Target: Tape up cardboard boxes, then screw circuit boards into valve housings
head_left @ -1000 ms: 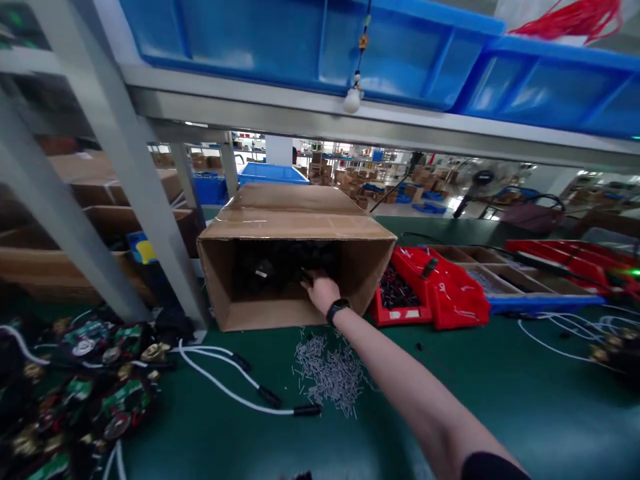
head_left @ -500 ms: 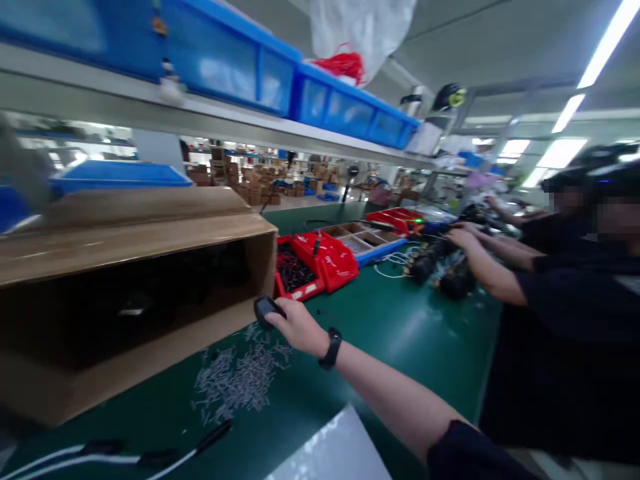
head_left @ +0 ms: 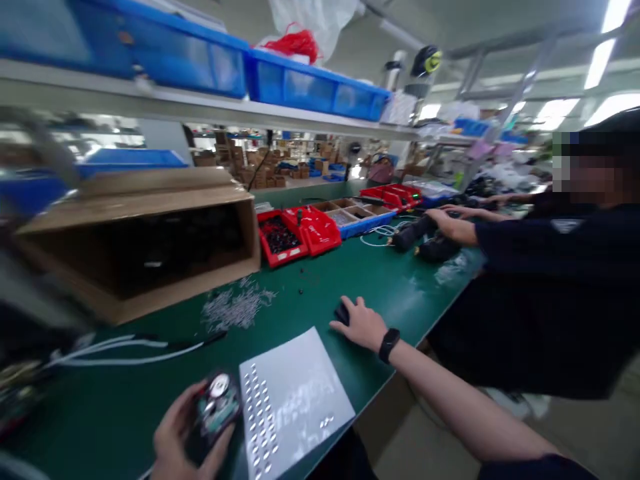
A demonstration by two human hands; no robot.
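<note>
Both our hands are grasping something: the left hand (head_left: 173,435) grips a rounded black device (head_left: 219,408) with a green circuit board (head_left: 227,400), beside a white sheet (head_left: 300,380) dotted with small silver discs (head_left: 259,408), and the right hand (head_left: 365,327) has its fingers round a small black piece (head_left: 342,313) at the green tabletop (head_left: 320,293). Behind, our open brown cardboard box (head_left: 175,294) holds dark items (head_left: 153,264) too dim to make out; beside it a red plastic bin (head_left: 289,256) holds small black and red parts (head_left: 280,235), and farther right a blue tray (head_left: 369,225) has brown-walled compartments, one with pale pieces (head_left: 341,218).
</note>
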